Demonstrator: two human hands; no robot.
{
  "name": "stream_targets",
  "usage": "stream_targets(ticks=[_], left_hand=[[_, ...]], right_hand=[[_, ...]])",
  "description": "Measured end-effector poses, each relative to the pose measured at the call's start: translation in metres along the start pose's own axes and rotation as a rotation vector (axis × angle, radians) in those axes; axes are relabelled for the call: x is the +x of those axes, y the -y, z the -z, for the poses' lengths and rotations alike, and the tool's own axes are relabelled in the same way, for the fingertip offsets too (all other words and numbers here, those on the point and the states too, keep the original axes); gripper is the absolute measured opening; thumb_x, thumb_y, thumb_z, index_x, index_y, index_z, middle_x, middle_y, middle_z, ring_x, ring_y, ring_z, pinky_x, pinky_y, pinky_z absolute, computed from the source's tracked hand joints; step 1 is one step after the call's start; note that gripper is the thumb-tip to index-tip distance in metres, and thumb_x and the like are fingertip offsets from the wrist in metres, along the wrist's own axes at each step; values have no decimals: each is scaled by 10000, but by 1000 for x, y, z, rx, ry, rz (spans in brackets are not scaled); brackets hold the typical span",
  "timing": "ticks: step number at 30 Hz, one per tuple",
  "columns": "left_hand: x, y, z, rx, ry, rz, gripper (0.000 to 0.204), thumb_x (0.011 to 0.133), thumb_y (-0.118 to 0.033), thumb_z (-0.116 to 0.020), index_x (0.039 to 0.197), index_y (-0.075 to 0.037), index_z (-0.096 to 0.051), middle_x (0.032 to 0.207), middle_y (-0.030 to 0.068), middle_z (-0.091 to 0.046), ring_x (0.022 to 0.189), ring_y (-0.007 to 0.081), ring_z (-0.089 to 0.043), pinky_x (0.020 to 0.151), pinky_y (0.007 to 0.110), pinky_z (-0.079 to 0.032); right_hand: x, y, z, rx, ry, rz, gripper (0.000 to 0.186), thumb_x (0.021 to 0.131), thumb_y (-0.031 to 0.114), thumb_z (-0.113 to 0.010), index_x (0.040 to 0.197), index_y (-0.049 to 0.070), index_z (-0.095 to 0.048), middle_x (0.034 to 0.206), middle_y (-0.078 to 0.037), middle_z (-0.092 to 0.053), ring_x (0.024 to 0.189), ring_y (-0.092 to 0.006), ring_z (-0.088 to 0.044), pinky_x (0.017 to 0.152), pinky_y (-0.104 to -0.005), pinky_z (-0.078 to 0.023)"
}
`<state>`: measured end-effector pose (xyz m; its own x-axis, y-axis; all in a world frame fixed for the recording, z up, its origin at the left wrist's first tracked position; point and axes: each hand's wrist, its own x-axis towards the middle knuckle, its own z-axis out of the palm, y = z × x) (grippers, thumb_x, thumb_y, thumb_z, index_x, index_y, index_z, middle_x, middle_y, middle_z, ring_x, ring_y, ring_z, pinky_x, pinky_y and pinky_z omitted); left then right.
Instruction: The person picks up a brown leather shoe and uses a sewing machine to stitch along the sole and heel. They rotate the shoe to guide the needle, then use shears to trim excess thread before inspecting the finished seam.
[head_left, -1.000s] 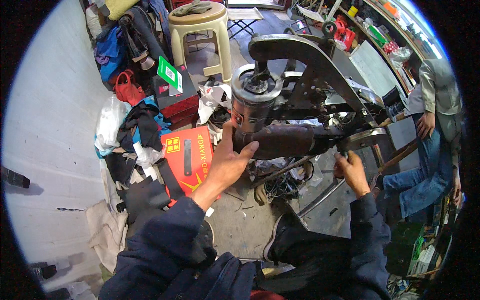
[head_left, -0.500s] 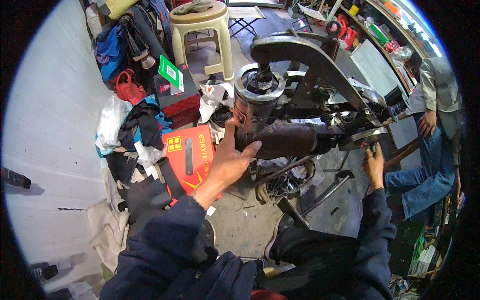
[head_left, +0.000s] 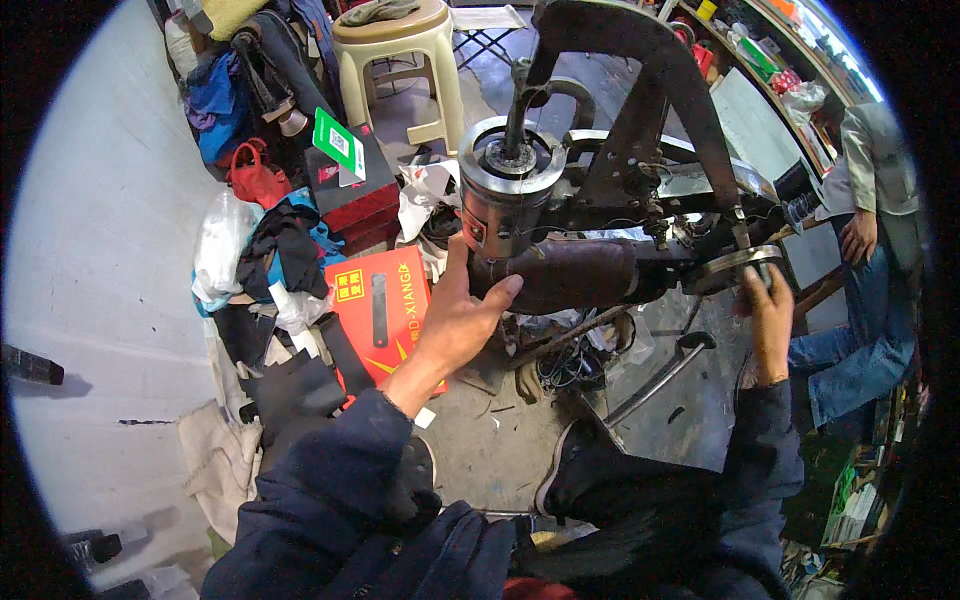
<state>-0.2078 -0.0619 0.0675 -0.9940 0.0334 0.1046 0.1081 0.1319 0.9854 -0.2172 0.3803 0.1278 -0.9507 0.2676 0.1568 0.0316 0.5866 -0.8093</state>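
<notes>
An old black iron machine (head_left: 650, 90), apparently a sewing machine, stands before me. Its upright metal cylinder (head_left: 500, 210) has a silver rim and a rod through the top. Below this lies a dark brown horizontal cylinder (head_left: 580, 270). My left hand (head_left: 470, 320) grips the left end of that part, thumb in front and index finger rising beside the upright cylinder. At the machine's right, my right hand (head_left: 768, 320) has its fingers curled on a round metal-rimmed wheel (head_left: 720, 270), their tips partly hidden.
Left are a red box (head_left: 360, 300), bags and cloth scraps (head_left: 290, 390) beside a white wall. A plastic stool (head_left: 395, 45) stands behind. At right, a person in jeans (head_left: 860, 320) is beside cluttered shelves (head_left: 760, 55). Below the machine is a pedal bar (head_left: 650, 385).
My right hand has moved up and right onto the wheel. The machine's curved upper arm has risen and shifted right. My left hand has stayed nearly in place.
</notes>
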Motion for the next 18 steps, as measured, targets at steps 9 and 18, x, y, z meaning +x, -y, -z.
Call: stream_targets(ticks=[9, 18], left_hand=[[0, -5, 4, -108, 67, 93, 574, 969, -234, -715, 1399, -38, -389, 1286, 158, -638, 1178, 233, -619, 1045, 365, -454], [5, -13, -3, -205, -38, -43, 607, 895, -322, -815, 1335, -28, -519, 1243, 114, -679, 1146, 198, -631, 1027, 345, -465]], right_hand=[[34, -132, 19, -439, -127, -151, 384, 1007, 269, -658, 1290, 14, -607, 1156, -245, -702, 1059, -396, -666, 907, -446, -516], [-27, -54, -68, -131, 273, -301, 413, 978, 321, -677, 1093, -67, -597, 763, -124, -641, 606, -202, -635, 569, -356, -502]])
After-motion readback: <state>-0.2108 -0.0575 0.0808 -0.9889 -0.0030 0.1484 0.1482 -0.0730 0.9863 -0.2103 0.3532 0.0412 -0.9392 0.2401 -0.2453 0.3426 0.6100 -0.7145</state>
